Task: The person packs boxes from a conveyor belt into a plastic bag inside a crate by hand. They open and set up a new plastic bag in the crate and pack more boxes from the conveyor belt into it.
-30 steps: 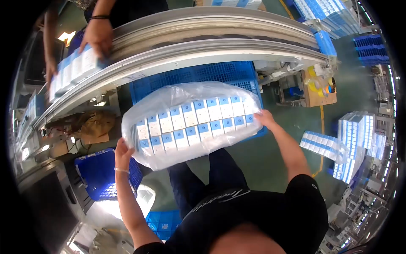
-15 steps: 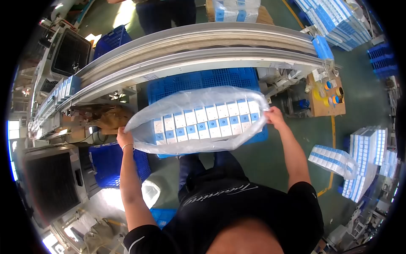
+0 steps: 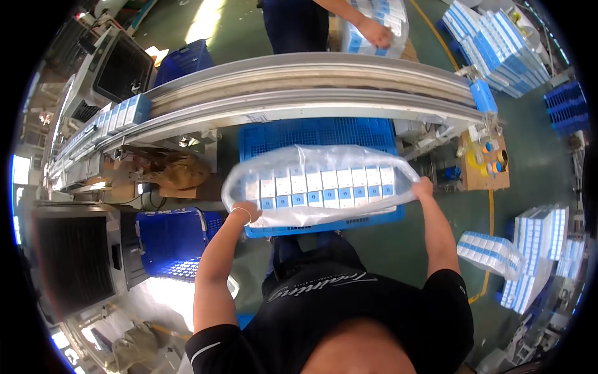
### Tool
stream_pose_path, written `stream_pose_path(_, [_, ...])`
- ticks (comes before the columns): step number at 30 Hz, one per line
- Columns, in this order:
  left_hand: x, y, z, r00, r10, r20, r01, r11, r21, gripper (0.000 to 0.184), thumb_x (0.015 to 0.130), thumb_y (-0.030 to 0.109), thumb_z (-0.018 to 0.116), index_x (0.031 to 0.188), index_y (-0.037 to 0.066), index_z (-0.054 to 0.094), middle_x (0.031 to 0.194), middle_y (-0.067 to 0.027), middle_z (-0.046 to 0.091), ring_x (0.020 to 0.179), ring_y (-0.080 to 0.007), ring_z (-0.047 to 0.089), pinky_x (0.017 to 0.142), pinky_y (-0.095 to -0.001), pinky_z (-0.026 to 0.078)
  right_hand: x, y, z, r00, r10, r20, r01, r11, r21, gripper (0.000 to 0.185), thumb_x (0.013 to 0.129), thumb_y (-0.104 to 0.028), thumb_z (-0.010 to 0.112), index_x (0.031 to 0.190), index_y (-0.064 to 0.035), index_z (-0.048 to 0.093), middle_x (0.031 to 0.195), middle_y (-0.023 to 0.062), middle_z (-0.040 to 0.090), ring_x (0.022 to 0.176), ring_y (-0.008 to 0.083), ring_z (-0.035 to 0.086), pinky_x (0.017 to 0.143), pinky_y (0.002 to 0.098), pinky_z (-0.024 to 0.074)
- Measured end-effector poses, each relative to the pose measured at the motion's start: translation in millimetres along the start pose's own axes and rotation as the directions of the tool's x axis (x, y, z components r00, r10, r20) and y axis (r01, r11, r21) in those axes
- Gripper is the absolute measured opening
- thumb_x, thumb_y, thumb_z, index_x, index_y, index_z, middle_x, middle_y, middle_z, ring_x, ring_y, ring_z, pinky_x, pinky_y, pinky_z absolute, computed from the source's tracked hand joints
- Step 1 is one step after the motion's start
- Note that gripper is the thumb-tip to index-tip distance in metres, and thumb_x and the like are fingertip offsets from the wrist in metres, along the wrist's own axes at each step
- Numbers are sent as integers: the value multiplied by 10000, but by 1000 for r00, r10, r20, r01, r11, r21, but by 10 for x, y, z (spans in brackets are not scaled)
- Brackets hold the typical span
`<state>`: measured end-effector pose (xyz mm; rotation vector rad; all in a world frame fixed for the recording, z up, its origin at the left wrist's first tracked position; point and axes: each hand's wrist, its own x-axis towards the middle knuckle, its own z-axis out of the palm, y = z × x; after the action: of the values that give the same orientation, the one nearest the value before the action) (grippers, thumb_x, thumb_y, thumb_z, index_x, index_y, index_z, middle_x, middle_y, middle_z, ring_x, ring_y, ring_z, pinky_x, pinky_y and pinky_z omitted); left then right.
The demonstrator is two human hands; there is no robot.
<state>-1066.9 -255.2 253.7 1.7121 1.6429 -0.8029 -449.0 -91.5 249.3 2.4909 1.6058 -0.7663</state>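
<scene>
The translucent plastic bag (image 3: 299,217) lies around 2 rows of white-and-blue boxes (image 3: 330,198), above the blue pallet (image 3: 255,137) on the near side of the conveyor (image 3: 311,111). The right hand (image 3: 423,188) has its fingers closed on the bag's right end, just beyond the last boxes. The left hand (image 3: 246,210) is at the near-left part of the rim, its fingers bent over the edge; whether they pinch the film or press on a box, I cannot tell.

Good handling here calls for even tension between the 2 hands, with the film drawn clear of the box corners so that it does not snag. A slow, level pull should keep both rows square; a jerk on 1 side could skew them or tear the thin film.
</scene>
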Motion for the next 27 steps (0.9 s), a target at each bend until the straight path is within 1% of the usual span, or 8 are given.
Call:
stream_pose_path(4, [-285, -83, -51, 896, 120, -427, -167, 983, -74, 406, 888, 423, 503, 1138, 124, 619, 1107, -149, 630, 1063, -324, 591, 914, -495, 434, -238, -219, -138, 959, -108, -262, 101, 994, -38, 411, 748, -165, 683, 1083, 17, 527, 1081, 257, 611, 967, 413, 626, 816, 477, 516])
stream_pose_path(6, [-182, -66, -25, 951, 72, -300, -81, 997, -19, 408, 891, 413, 494, 1168, 140, 615, 1164, -127, 617, 1105, -321, 571, 948, -515, 408, -869, -779, -298, 734, -417, -536, 333, 909, -250, 385, 711, -115, 677, 1070, -25, 571, 1088, 195, 580, 937, 386, 586, 865, 464, 476])
stream_pose_path(8, [-66, -90, 65, 949, 45, -311, -63, 997, -47, 383, 894, 393, 505, 1155, 137, 622, 1129, -172, 635, 1093, -335, 577, 938, -469, 444, -940, -973, 50, 612, -655, -443, 712, 700, -51, 259, 789, -70, 544, 1019, -32, 657, 1086, 168, 640, 1018, 352, 603, 910, 468, 452])
stream_pose_path(9, [-42, -100, 65, 966, 12, -257, -23, 999, -41, 384, 889, 386, 519, 1164, 137, 622, 1137, -168, 634, 1106, -334, 571, 946, -463, 444, -1187, -1101, 18, 781, -622, -56, 624, 774, 112, 325, 844, -182, 517, 1116, -55, 639, 1094, 183, 655, 1033, 326, 619, 912, 448, 462])
stream_pose_path(13, [-105, -204, 40, 943, 31, -331, -44, 999, -29, 392, 864, 348, 577, 1190, 134, 624, 1160, -159, 629, 1143, -336, 552, 975, -450, 430, -891, -741, 428, 703, -217, 678, 626, 641, -444, 482, 853, -440, 553, 1164, -78, 622, 1131, 177, 649, 1057, 357, 610, 894, 481, 473])
stream_pose_path(19, [-556, 68, -7, 635, -182, -751, -285, 848, -447, 260, 842, 189, 599, 1057, 50, 642, 1066, -188, 640, 1013, -360, 592, 896, -445, 464, -671, -604, 687, 562, -575, 594, 802, 555, -221, 501, 830, -445, 570, 1126, -44, 621, 1150, 203, 628, 1045, 390, 602, 902, 490, 467])
stream_pose_path(24, [-717, 77, 840, 661, -425, -618, -214, 683, -698, 297, 860, 292, 570, 987, 40, 662, 916, -190, 677, 847, -386, 644, 774, -453, 509, -668, -797, 903, 568, -693, 444, 812, 561, -164, 458, 795, -373, 647, 1109, -38, 637, 940, 197, 679, 920, 364, 645, 810, 437, 516])
stream_pose_path(27, [-1011, 15, 1604, 815, -535, -223, 52, 450, -891, 347, 835, 354, 578, 940, 41, 685, 896, -168, 693, 860, -355, 661, 778, -426, 515, -874, -1090, 932, 509, -751, 421, 840, 540, -50, 398, 789, -317, 667, 1075, -42, 641, 949, 183, 677, 897, 358, 646, 798, 425, 517])
